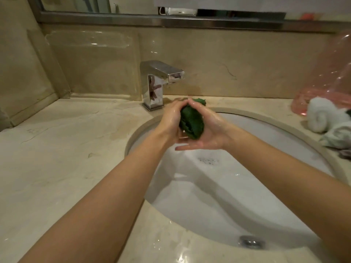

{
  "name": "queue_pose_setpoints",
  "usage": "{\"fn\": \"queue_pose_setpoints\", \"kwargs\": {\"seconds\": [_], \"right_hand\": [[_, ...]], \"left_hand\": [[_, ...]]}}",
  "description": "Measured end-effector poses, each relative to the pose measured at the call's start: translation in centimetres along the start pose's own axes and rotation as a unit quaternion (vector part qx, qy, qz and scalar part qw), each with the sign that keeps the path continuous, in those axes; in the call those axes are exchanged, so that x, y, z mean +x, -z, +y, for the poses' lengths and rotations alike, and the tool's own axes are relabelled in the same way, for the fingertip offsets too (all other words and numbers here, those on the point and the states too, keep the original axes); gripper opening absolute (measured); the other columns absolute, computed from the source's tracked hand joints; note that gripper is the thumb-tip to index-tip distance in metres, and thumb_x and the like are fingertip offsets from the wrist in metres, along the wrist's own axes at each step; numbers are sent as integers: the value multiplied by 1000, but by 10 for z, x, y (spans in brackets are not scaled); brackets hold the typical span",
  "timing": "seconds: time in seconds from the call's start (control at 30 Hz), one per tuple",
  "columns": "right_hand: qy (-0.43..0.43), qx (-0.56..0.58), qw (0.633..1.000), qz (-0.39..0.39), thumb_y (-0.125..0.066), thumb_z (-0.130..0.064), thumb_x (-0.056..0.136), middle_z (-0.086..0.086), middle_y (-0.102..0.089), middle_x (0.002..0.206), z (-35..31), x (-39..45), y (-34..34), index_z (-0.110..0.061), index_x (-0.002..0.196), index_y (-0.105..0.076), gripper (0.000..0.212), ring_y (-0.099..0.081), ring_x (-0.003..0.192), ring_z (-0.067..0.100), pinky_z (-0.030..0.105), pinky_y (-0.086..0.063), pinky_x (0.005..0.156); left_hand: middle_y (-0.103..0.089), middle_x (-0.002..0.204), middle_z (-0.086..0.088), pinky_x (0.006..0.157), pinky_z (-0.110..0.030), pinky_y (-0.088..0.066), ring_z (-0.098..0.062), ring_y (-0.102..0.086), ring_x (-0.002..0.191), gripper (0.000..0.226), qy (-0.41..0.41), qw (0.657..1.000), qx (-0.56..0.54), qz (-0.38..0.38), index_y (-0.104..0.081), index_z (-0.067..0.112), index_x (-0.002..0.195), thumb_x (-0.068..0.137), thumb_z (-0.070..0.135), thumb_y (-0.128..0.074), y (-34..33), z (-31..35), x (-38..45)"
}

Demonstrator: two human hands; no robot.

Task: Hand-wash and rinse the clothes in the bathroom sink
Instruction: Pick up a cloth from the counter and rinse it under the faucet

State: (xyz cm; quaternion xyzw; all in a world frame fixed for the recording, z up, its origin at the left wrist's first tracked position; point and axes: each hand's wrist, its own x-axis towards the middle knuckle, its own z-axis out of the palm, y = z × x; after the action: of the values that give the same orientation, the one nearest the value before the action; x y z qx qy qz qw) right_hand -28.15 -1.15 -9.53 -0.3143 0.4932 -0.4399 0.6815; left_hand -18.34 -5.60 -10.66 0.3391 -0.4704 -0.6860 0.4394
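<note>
Hands, left hand and right hand, squeeze balled green cloth between curled fingers above sink.

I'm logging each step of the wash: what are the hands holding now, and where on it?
A bunched green cloth, pressed between the left hand and right hand on its two sides, above the sink.

We count two hands, left and right, one green cloth, one sink, one faucet.
</note>
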Motion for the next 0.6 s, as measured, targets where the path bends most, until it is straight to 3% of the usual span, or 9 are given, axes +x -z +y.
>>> {"fn": "queue_pose_setpoints", "kwargs": {"seconds": [0.07, 0.13, 0.2, 0.33, 0.4, 0.47, 0.53, 0.6], "right_hand": [[29, 55, 997, -37, -63, -33, 86, 15, -53, 128, 8, -11, 14, -20, 129, -55, 46, -55, 117, 35, 48, -55, 87], [44, 38, 998, -31, -66, -20, 77, 16, -57, 124, 9, -19, 26, -17, 122, -57, 46, -59, 110, 32, 42, -57, 83], [52, -30, 998, 11, -67, -8, 75, 14, -62, 109, 12, -19, 41, -13, 112, -59, 38, -62, 98, 26, 32, -55, 73], [65, -235, 958, 152, -69, 1, 76, 10, -63, 96, 20, -13, 62, -10, 108, -59, 35, -59, 86, 20, 23, -46, 54], [75, -284, 939, 179, -70, 3, 74, 10, -61, 94, 15, -14, 66, -11, 110, -56, 41, -58, 80, 19, 24, -45, 52], [85, -335, 926, 153, -68, 4, 73, 8, -60, 86, 3, -17, 66, -11, 110, -57, 42, -56, 73, 19, 23, -42, 49], [81, -422, 895, 122, -68, 3, 71, 7, -59, 81, -10, -19, 60, -13, 106, -57, 40, -54, 71, 19, 24, -40, 49], [59, -508, 850, 127, -73, -2, 69, 8, -61, 83, -22, -16, 55, -11, 108, -57, 43, -55, 71, 20, 24, -41, 50]], "left_hand": [[-57, 124, -10, 90, -38, -55, -25, -57, 113, 20, -46, 994, 79, -60, -62, 27, 107, 100, 22, -44, -4, -4, -4], [-58, 123, 0, 92, -27, -51, -12, -56, 113, 30, -98, 976, 150, -127, -62, 34, 114, 101, 17, -42, -5, -8, -9], [-58, 120, 8, 93, -17, -45, -1, -54, 110, 31, -149, 940, 261, -164, -59, 30, 121, 97, 19, -44, -4, -14, -12], [-43, 145, -2, 106, -28, -38, -14, -42, 130, 65, -128, 864, 441, -205, -39, 25, 146, 82, 22, -52, -2, -24, -12], [-29, 154, -5, 105, -23, -35, -18, -35, 136, 83, -151, 789, 553, -223, -19, 18, 155, 83, 8, -61, -8, -25, -14], [-20, 158, -6, 104, -25, -35, -22, -31, 139, 100, -197, 710, 645, -203, -3, 17, 156, 79, 3, -67, -19, -25, -11], [-29, 153, -10, 99, -34, -41, -28, -39, 132, 110, -200, 678, 689, -161, 7, 16, 155, 79, 8, -72, -30, -21, -1], [-49, 138, -12, 81, -37, -45, -31, -53, 117, 106, -189, 640, 733, -131, 0, 15, 155, 80, 18, -75, -42, -14, 10]]}}
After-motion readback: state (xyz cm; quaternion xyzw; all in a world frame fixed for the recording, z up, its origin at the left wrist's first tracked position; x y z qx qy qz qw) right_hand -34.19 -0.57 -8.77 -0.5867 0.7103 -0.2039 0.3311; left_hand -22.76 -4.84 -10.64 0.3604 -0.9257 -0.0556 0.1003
